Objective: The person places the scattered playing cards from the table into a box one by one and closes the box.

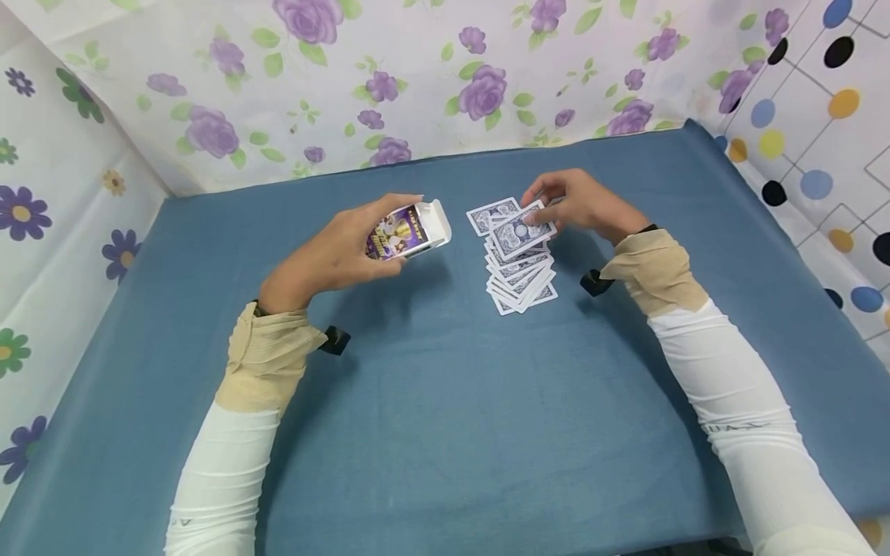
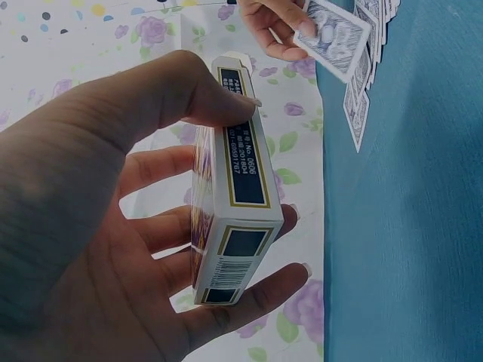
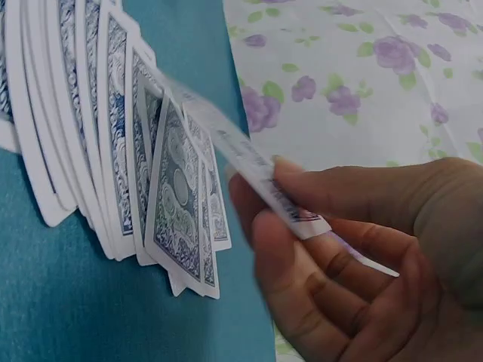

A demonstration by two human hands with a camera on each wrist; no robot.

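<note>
Grips purple-and-white cardboard box (image 1: 396, 234) in left hand (image 1: 336, 251), pinches blue-backed white-bordered paper card (image 1: 516, 232) in right hand (image 1: 579, 202); best lifted unbent, clear of matching overlapping cards (image 1: 518, 284) beneath.

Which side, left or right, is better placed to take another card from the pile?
Right, I think. The right grip pinches a card right at the pile, while the left grip is busy holding the box, farther away.

room on near side of spread cards (image 1: 520, 272); right hand (image 1: 573, 202) (pinching card (image 1: 523, 230)) blocks far right
</note>
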